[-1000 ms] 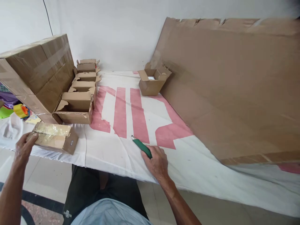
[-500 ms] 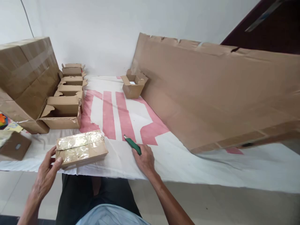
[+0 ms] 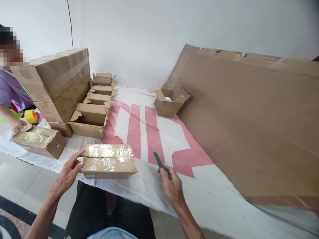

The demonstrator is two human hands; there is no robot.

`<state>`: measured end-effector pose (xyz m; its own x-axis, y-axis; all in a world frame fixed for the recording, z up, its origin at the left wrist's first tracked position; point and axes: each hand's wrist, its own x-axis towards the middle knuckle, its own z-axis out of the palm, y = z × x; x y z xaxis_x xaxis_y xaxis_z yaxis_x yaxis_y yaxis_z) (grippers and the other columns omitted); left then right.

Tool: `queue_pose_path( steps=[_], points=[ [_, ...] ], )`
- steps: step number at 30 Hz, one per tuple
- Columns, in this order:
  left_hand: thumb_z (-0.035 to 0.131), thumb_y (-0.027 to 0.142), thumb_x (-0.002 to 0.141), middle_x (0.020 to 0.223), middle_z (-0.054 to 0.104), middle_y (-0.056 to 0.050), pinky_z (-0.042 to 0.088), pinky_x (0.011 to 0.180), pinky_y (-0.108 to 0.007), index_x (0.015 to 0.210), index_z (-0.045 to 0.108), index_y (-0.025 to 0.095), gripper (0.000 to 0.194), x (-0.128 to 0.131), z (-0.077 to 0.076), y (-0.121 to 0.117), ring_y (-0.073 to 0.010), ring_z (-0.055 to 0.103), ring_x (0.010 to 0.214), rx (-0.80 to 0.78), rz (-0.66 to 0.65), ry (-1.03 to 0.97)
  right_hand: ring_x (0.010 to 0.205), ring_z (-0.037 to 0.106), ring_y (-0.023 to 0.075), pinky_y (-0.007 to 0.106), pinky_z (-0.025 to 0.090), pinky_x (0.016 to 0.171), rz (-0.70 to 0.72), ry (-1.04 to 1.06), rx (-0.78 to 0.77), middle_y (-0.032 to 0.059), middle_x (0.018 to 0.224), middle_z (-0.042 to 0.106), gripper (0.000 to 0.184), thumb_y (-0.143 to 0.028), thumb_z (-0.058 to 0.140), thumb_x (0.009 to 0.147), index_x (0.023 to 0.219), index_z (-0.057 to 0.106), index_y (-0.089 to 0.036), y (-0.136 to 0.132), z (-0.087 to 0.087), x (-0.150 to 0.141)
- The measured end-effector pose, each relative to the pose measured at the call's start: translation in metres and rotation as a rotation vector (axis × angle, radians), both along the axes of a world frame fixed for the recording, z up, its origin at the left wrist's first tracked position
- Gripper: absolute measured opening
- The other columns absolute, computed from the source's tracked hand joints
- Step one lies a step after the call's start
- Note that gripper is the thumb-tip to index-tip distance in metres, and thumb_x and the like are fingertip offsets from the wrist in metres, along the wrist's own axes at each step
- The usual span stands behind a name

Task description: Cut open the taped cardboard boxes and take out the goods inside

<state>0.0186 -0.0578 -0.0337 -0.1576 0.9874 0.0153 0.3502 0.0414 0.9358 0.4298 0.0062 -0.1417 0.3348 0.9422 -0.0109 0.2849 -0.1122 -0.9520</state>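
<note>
A taped cardboard box [image 3: 109, 161] lies in front of me near the table's front edge, shiny clear tape across its closed top. My left hand [image 3: 72, 171] grips its left end, thumb in front and fingers behind. In my right hand [image 3: 171, 182] is a green utility knife [image 3: 159, 160], its tip pointing forward and a little left. The knife is to the right of the box and apart from it, above the cloth.
Several open boxes [image 3: 89, 119] line up beside stacked large cartons [image 3: 62, 76]. A small open box [image 3: 165, 106] stands by a large cardboard sheet [image 3: 244, 126] leaning right. At left, a person's hand [image 3: 18, 125] touches another taped box [image 3: 37, 137], near a yellow tape roll [image 3: 31, 117].
My view has swung left, bringing the other person into sight. The taped box now sits straighter to me. Both hands keep their holds, and the knife has turned slightly.
</note>
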Motion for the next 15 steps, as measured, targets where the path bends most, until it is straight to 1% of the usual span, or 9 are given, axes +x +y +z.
queue_pose_path(
  steps=[2, 3, 5, 7, 10, 12, 15],
  points=[
    [0.067, 0.059, 0.096, 0.129, 0.070, -0.010, 0.059, 0.071, -0.030, 0.141, 0.070, 0.025, 0.056, 0.000, 0.001, 0.003, -0.0151, 0.063, 0.077, 0.012, -0.021, -0.013, 0.061, 0.052, 0.0186, 0.036, 0.048, 0.062, 0.082, 0.183, 0.006, 0.0032, 0.078, 0.066, 0.055, -0.079, 0.066, 0.084, 0.087, 0.064, -0.024, -0.001, 0.012, -0.017],
    [0.069, 0.058, 0.096, 0.128, 0.070, -0.010, 0.059, 0.070, -0.029, 0.139, 0.071, 0.025, 0.054, -0.001, 0.002, 0.004, -0.0147, 0.062, 0.076, 0.013, -0.029, -0.019, 0.058, 0.048, 0.0165, 0.035, 0.047, 0.059, 0.128, 0.255, 0.014, 0.0009, 0.074, 0.062, 0.055, -0.079, 0.068, 0.084, 0.083, 0.062, -0.024, -0.002, 0.017, -0.026],
    [0.072, 0.055, 0.094, 0.126, 0.071, -0.009, 0.058, 0.070, -0.029, 0.134, 0.073, 0.024, 0.051, -0.001, 0.005, 0.007, -0.0152, 0.064, 0.077, 0.005, -0.041, -0.029, 0.057, 0.046, 0.0151, 0.033, 0.045, 0.057, 0.201, 0.334, 0.032, -0.0021, 0.071, 0.057, 0.053, -0.077, 0.072, 0.084, 0.085, 0.060, -0.025, -0.004, 0.026, -0.043],
    [0.075, 0.051, 0.091, 0.125, 0.072, -0.010, 0.058, 0.071, -0.030, 0.129, 0.075, 0.023, 0.047, -0.003, 0.008, 0.010, -0.0159, 0.066, 0.078, -0.010, -0.050, -0.040, 0.059, 0.048, 0.0156, 0.032, 0.044, 0.058, 0.262, 0.348, 0.042, -0.0033, 0.070, 0.055, 0.051, -0.073, 0.076, 0.083, 0.091, 0.062, -0.025, -0.006, 0.035, -0.057],
    [0.079, 0.048, 0.086, 0.123, 0.075, -0.010, 0.058, 0.071, -0.031, 0.121, 0.077, 0.022, 0.043, -0.004, 0.014, 0.016, -0.0172, 0.067, 0.079, -0.046, -0.057, -0.065, 0.066, 0.052, 0.0173, 0.032, 0.046, 0.062, 0.330, 0.322, 0.066, -0.0012, 0.076, 0.060, 0.048, -0.068, 0.077, 0.083, 0.098, 0.066, -0.023, -0.007, 0.049, -0.074],
    [0.081, 0.047, 0.083, 0.119, 0.076, -0.009, 0.058, 0.071, -0.030, 0.116, 0.078, 0.022, 0.042, -0.004, 0.018, 0.020, -0.0177, 0.067, 0.080, -0.065, -0.059, -0.081, 0.071, 0.055, 0.0191, 0.033, 0.049, 0.065, 0.330, 0.283, 0.081, 0.0005, 0.081, 0.063, 0.048, -0.066, 0.078, 0.081, 0.100, 0.068, -0.023, -0.007, 0.058, -0.080],
    [0.085, 0.046, 0.078, 0.115, 0.077, -0.007, 0.057, 0.069, -0.029, 0.109, 0.079, 0.022, 0.040, -0.003, 0.022, 0.024, -0.0174, 0.067, 0.079, -0.077, -0.045, -0.109, 0.078, 0.060, 0.0224, 0.035, 0.052, 0.070, 0.316, 0.243, 0.065, 0.0025, 0.085, 0.067, 0.047, -0.063, 0.080, 0.079, 0.101, 0.068, -0.023, -0.006, 0.069, -0.085]
  ],
)
